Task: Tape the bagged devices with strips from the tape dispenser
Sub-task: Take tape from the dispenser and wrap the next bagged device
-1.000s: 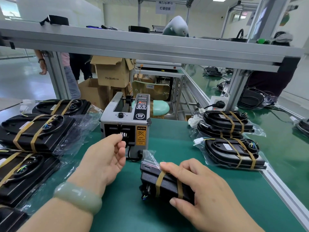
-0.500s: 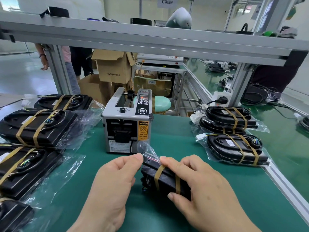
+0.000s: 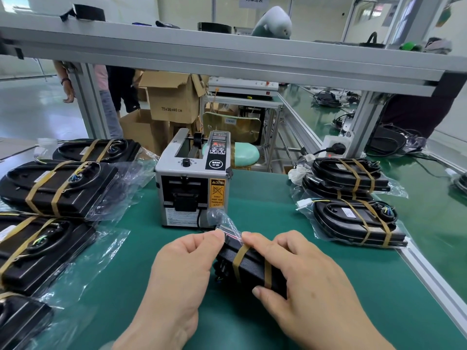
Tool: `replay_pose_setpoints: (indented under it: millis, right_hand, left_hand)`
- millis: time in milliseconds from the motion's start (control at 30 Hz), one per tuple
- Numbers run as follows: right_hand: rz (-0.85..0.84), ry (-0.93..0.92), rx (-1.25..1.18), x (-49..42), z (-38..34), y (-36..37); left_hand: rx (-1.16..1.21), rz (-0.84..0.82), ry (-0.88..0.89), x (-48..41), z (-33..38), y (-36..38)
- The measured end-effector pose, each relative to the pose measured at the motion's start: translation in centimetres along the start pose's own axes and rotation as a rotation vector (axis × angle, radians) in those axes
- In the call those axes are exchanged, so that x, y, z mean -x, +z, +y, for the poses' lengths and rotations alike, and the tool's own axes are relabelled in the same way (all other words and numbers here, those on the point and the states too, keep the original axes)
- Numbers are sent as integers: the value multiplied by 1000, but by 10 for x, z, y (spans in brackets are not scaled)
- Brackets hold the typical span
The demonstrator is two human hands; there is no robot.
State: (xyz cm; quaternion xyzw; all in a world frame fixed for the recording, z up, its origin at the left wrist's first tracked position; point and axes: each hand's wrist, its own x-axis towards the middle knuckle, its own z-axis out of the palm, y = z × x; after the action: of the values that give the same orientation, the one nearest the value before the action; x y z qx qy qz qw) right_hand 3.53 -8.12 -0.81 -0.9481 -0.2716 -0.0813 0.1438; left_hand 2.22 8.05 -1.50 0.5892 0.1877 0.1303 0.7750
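Observation:
A black bagged device (image 3: 249, 267) stands on edge on the green mat (image 3: 252, 193), wrapped by two tan tape strips. My right hand (image 3: 298, 281) grips it from the right, thumb on the near side, fingers over the top. My left hand (image 3: 187, 263) pinches the clear bag's loose end at the device's far top corner, with curled fingers. The grey tape dispenser (image 3: 193, 183) stands just behind; I see no strip at its outlet.
Taped bagged devices lie in a row at the left (image 3: 58, 185) and in a stack at the right (image 3: 353, 218). The aluminium bench rail (image 3: 429, 281) runs along the right. A shelf beam (image 3: 227, 54) crosses overhead. Cardboard boxes (image 3: 174, 97) stand behind.
My left hand left the dispenser's outlet, came down to the device and now pinches the bag end at its top corner. My right hand kept its grip.

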Motion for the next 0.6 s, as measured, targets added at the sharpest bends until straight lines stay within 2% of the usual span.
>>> replay_pose_setpoints:
  millis: [600]
  right_hand:
    - [1, 28, 19, 1, -3, -1]
  left_hand:
    - [-64, 185, 181, 2, -13, 11]
